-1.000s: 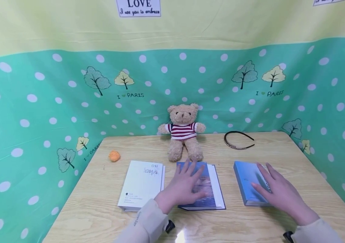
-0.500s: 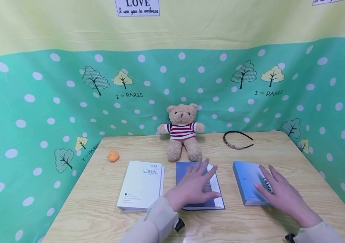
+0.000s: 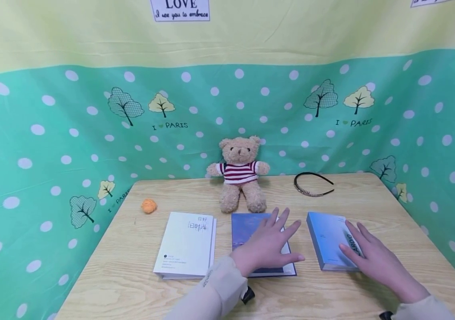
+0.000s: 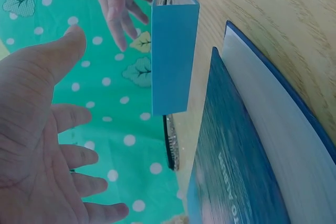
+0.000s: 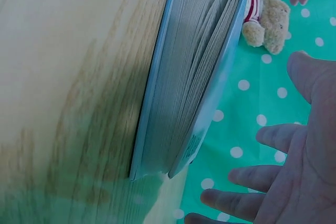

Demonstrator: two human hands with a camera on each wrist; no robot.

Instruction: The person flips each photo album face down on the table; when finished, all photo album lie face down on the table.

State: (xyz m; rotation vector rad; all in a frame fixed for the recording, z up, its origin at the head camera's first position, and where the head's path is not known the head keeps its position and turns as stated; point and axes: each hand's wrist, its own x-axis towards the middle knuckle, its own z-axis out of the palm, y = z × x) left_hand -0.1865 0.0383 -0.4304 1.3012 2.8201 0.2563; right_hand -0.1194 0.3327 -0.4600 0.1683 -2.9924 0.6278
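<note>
My left hand [image 3: 265, 245] hovers with spread fingers over a dark blue photo album [image 3: 243, 229], which lies flat on the table. In the left wrist view a gap shows between this hand and the album's cover [image 4: 236, 150]. Over the right edge of a light blue album [image 3: 327, 244] is my right hand [image 3: 379, 258], fingers stretched out. The right wrist view shows that album's page edges [image 5: 197, 51], with the right hand [image 5: 294, 166] apart from it. Neither hand holds anything. A white album [image 3: 187, 244] lies to the left of the dark blue one.
A teddy bear [image 3: 239, 173] in a striped shirt sits at the back of the wooden table [image 3: 119, 280]. A black headband [image 3: 311, 194] lies at the back right. An orange ball-like thing [image 3: 149, 206] rests at the left. Green dotted cloth [image 3: 195, 133] encloses the table.
My left hand has moved right across the dark blue album, uncovering its left part. My right hand has shifted slightly right. The albums stay in place.
</note>
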